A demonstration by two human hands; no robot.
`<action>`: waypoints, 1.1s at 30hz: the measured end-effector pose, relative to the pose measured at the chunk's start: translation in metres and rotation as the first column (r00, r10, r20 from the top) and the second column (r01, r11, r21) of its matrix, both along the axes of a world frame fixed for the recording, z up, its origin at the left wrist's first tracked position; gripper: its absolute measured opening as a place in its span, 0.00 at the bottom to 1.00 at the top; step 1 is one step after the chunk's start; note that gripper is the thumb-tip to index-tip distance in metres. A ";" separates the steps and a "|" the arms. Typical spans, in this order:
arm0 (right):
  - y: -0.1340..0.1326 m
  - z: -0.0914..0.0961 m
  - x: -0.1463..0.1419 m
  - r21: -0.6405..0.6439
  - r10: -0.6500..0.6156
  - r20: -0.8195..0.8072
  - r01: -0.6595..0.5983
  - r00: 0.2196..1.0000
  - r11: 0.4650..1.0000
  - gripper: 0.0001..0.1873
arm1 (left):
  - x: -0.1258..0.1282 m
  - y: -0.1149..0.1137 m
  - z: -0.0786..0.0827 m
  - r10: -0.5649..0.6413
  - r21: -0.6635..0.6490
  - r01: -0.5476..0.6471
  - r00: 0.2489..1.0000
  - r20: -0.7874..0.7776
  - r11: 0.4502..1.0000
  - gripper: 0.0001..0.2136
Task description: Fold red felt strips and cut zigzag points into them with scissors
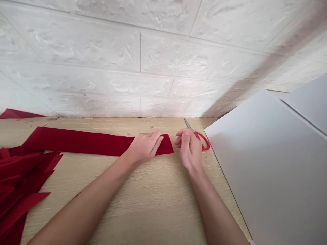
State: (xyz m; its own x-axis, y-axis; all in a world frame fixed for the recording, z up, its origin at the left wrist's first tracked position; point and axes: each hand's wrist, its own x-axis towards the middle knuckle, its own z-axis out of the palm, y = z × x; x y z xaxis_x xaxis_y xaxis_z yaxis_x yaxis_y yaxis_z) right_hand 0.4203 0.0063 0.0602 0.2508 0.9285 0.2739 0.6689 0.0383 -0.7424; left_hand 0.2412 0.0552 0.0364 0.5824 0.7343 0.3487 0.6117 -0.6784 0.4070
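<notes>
Here, red strip: wooden surface, nine o'clock.
Left hand: curled on red strip; I cannot tell if gripping.
Right hand: half-curled, grip unclear; scissors, two o'clock.
White wall: twelve o'clock.

Two bare arms reach out, and the two hands are near each other but do not touch.

The left arm comes up on a big slant from the lower left corner. The left hand has its back up and its fingers curled in, with the left thumb close beside the bent first finger. The left wrist looks almost straight. The right arm comes from the lower right and leans in. The right hand stands more on its side, its fingers loosely bent toward the other hand, and the right thumb points up and away from the body.
</notes>
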 end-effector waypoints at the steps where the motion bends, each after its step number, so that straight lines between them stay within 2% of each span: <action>1: 0.000 -0.001 -0.001 0.036 0.061 -0.006 -0.061 0.998 0.997 0.25 | 0.000 0.000 -0.001 0.002 0.027 -0.002 1.000 0.008 1.000 0.16; 3: 0.000 -0.005 -0.005 0.107 0.171 0.019 -0.172 0.985 0.979 0.22 | 0.001 0.000 -0.003 0.008 0.086 -0.011 0.999 0.032 0.996 0.16; 6: 0.000 -0.009 -0.010 0.152 0.253 0.091 -0.264 0.963 0.953 0.16 | 0.001 -0.001 -0.005 0.006 0.161 -0.015 0.999 0.053 0.987 0.16; 13: 0.002 -0.014 -0.010 0.180 0.267 0.248 -0.315 0.931 0.932 0.13 | 0.003 -0.002 -0.002 -0.010 0.236 0.003 1.000 0.030 0.972 0.17; 20: 0.001 -0.014 -0.003 0.237 0.170 0.322 -0.253 0.931 0.938 0.08 | 0.004 -0.001 -0.003 0.013 0.279 -0.027 0.999 0.051 0.960 0.15; 25: 0.003 -0.015 -0.003 0.344 0.102 0.433 -0.269 0.896 0.900 0.09 | 0.006 -0.001 -0.003 0.018 0.362 -0.047 0.996 0.084 0.931 0.13; 33: 0.002 -0.013 -0.007 0.403 0.051 0.484 -0.274 0.874 0.873 0.09 | 0.006 -0.004 0.000 0.049 0.326 -0.053 0.999 0.022 0.944 0.14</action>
State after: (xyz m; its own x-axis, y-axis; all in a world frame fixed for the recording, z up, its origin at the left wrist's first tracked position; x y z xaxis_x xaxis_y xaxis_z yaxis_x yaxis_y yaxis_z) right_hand 0.4130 0.0084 0.0471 -0.1457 0.6909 0.7081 0.8722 0.4276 -0.2377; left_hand 0.2472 0.0516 0.0361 0.5408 0.6078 0.5814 0.6449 -0.7434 0.1772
